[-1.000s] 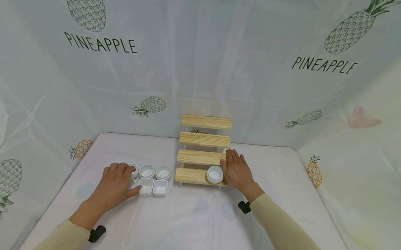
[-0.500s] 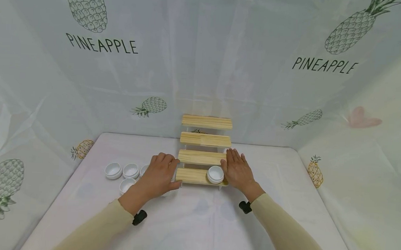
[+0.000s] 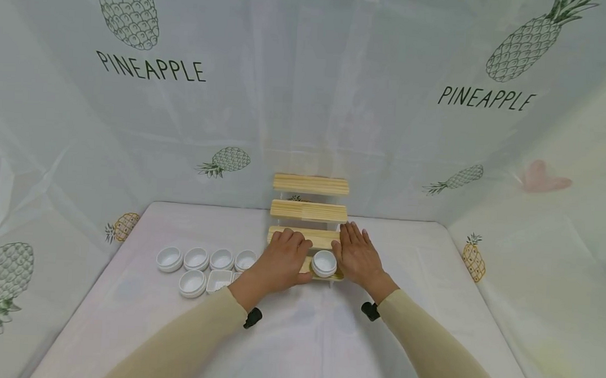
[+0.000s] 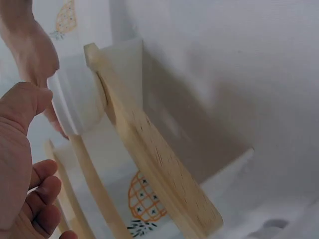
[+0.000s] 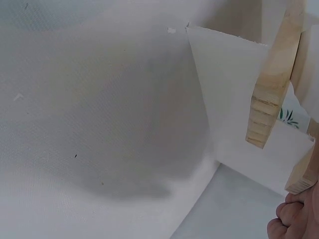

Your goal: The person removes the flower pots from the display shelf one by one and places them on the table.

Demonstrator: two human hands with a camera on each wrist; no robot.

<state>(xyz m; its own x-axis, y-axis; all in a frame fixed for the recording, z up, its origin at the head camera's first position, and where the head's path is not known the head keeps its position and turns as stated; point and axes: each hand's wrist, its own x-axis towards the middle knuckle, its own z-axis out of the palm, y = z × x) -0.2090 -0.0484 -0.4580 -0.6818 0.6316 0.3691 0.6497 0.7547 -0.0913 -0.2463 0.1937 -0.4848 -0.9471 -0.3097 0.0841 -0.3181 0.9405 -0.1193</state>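
A stepped wooden stand (image 3: 309, 212) has several pale planks, and a round white dish (image 3: 324, 263) sits at the right of its lowest plank. My left hand (image 3: 278, 261) is in front of the lower planks, left of that dish. In the left wrist view its thumb (image 4: 30, 99) and loosely bent fingers (image 4: 47, 191) are apart, with nothing between them. At the stand's right side, my right hand (image 3: 359, 256) lies with straight fingers beside the dish; whether it touches the dish I cannot tell.
Left of the stand, several round white dishes (image 3: 196, 259) stand in rows on the white-covered table (image 3: 286, 335). A square white dish (image 3: 220, 280) is in the front row, another partly hidden by the left arm. A pineapple-print cloth (image 3: 307, 99) hangs behind.
My left hand has moved right from the group of dishes to the lower planks, holding nothing now. The right hand and the dish on the stand have stayed in place.
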